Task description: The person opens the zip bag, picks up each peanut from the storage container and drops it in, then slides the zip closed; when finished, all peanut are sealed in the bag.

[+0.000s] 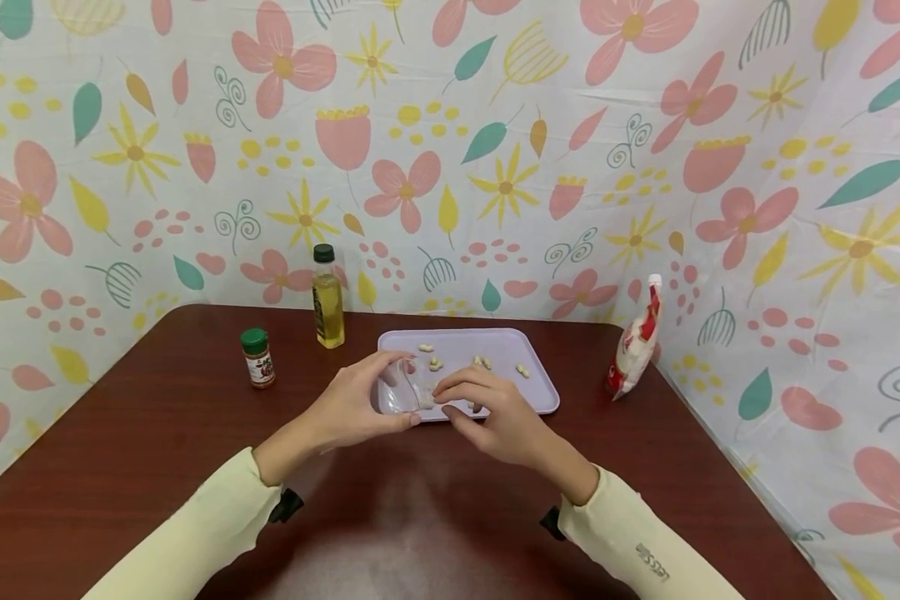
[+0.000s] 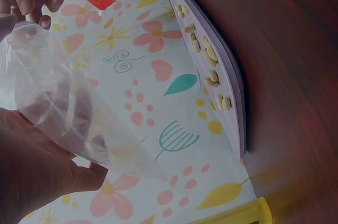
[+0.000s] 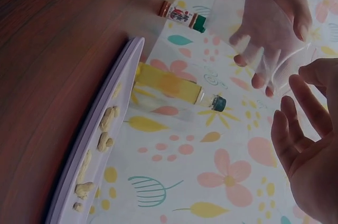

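Observation:
My left hand (image 1: 356,400) grips a clear plastic bag (image 1: 399,387) from the side, its thumb on the near face. In the left wrist view the bag (image 2: 58,86) hangs as a cone, narrowing toward one end. Close by, my right hand (image 1: 495,417) has its loosely bent fingertips right at the bag's edge, with a gap between thumb and fingers in the head view. Behind and below both hands lies a lilac tray (image 1: 487,337). Several peanuts in their shells (image 1: 522,371) are scattered on it; others (image 3: 105,140) show in the right wrist view.
A bottle of yellow oil (image 1: 329,304) with a dark cap stands at the back left. Nearer is a green-capped spice jar (image 1: 258,360). At the right, a red and white pouch (image 1: 636,346) with a white cap stands near the table's (image 1: 157,400) edge. Flowered cloth hangs behind.

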A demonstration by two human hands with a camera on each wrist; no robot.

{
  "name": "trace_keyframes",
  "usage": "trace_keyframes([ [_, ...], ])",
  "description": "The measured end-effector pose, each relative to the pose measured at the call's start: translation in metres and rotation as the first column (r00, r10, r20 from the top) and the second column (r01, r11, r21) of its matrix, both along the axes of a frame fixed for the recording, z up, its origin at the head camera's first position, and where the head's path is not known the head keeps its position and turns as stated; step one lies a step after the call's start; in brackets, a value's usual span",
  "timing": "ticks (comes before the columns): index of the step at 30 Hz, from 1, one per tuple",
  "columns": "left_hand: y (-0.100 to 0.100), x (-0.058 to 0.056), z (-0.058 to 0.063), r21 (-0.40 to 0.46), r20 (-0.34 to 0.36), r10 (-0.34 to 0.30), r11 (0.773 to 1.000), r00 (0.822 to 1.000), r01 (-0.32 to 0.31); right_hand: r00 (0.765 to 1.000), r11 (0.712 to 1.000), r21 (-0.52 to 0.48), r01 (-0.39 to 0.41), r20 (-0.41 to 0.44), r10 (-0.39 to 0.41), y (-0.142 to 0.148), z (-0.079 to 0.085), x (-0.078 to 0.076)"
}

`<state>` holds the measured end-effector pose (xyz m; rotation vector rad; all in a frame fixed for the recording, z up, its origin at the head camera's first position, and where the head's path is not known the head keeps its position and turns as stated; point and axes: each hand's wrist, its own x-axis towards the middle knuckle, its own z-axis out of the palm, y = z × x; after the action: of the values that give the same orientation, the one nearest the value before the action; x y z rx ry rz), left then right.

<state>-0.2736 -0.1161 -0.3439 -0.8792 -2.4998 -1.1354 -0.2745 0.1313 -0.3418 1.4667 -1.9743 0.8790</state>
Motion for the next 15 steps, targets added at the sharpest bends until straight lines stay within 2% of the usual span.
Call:
trace_keyframes([
  [5, -0.002, 0.0, 0.0, -0.036, 0.038, 0.053, 0.998, 0.998, -0.052, 1.0, 0.998, -0.068, -0.013, 0.028, 0.015, 0.001, -0.003, -0.004],
  [9, -0.004, -0.003, -0.003, -0.056, 0.048, 0.062, 0.997, 0.997, -0.06, 0.999, 0.994, -0.108, 0.002, 0.048, 0.003, 0.001, -0.003, -0.006],
  [15, -0.006, -0.005, -0.004, -0.078, -0.01, 0.066, 0.995, 0.998, -0.067, 0.989, 0.987, -0.143, 0.068, 0.143, -0.048, 0.003, -0.006, -0.012],
])
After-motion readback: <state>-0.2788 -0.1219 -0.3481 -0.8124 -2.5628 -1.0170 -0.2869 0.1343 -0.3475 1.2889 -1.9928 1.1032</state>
